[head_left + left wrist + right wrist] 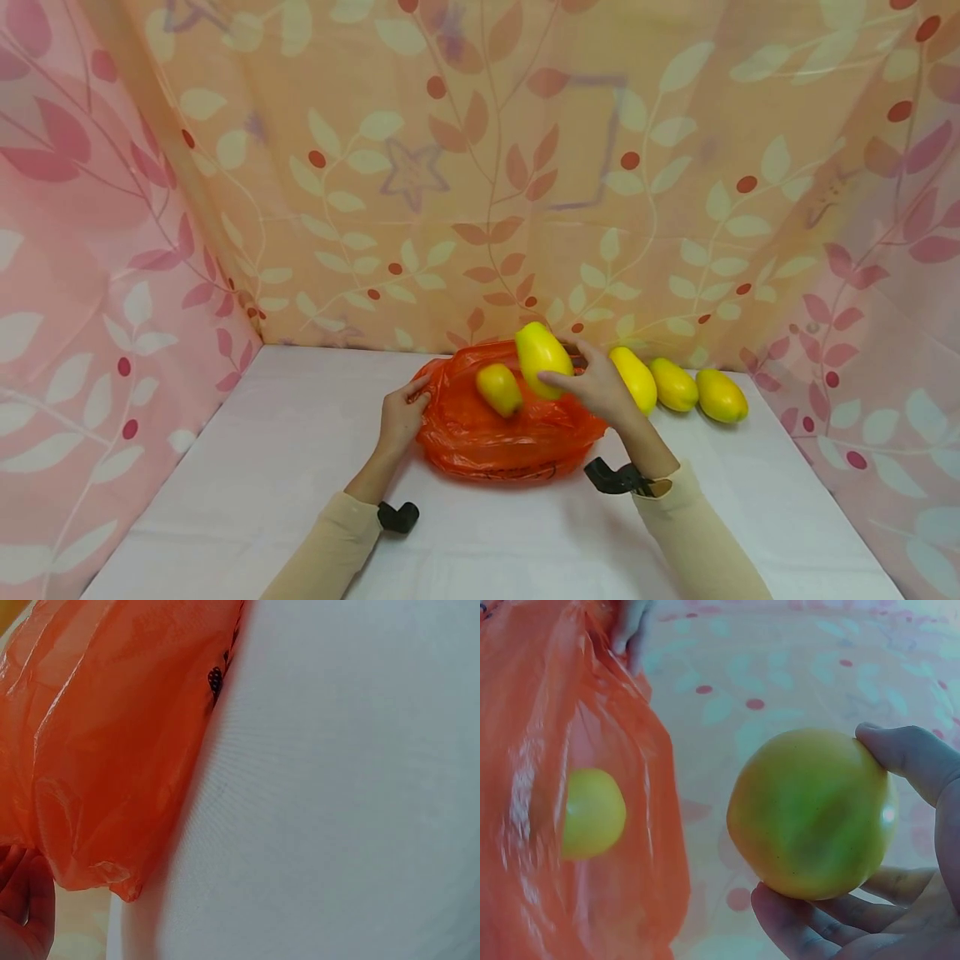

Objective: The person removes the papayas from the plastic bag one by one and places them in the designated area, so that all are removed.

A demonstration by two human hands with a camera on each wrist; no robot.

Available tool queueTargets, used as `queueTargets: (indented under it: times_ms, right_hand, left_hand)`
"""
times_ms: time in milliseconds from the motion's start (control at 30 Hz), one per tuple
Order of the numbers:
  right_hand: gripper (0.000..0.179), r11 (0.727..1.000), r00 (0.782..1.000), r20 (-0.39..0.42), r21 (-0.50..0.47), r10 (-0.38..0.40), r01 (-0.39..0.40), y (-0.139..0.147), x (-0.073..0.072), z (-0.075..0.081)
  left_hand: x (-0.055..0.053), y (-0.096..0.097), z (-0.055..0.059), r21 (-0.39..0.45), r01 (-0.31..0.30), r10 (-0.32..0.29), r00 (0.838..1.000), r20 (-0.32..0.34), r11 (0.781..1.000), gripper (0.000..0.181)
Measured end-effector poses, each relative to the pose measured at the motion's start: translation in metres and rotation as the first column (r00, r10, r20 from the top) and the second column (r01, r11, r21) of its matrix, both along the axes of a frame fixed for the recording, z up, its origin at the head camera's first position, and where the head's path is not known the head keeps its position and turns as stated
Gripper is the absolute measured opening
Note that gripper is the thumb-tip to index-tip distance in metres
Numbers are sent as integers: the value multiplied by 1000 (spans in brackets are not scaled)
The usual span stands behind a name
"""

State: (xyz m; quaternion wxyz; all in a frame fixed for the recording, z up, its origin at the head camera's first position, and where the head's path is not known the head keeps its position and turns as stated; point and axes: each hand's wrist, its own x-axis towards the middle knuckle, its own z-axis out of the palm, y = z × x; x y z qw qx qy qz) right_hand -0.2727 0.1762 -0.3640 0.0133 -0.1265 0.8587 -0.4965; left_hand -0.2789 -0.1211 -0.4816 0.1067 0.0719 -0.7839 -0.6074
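A red-orange plastic bag (487, 454) lies on the table with its mouth spread open. At its left rim my left hand (401, 419) pinches the plastic between thumb and fingers; the left wrist view catches only part of that hand (26, 904) at the lower left corner. Over the right part of the bag, my right hand (597, 387) grips a yellow-green mango (542, 360) by its side. Thumb and fingers wrap that mango in the right wrist view, apart from the bag. Another mango (498, 389) sits inside the bag's mouth.
Right of the bag, three more mangoes stand in a row: one partly behind my right hand (633, 382), a middle one (673, 385) and an outer one (722, 396). A white cloth covers the table (300, 467). Patterned curtains (487, 167) enclose the back and sides.
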Motion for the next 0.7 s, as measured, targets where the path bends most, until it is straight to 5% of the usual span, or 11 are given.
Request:
queueTargets:
  times_ms: [700]
  right_hand:
    - [78, 993, 996, -8, 78, -91, 91, 58, 21, -3]
  left_hand:
    - [-1, 1, -1, 19, -3, 4, 1000, -6, 1000, 35]
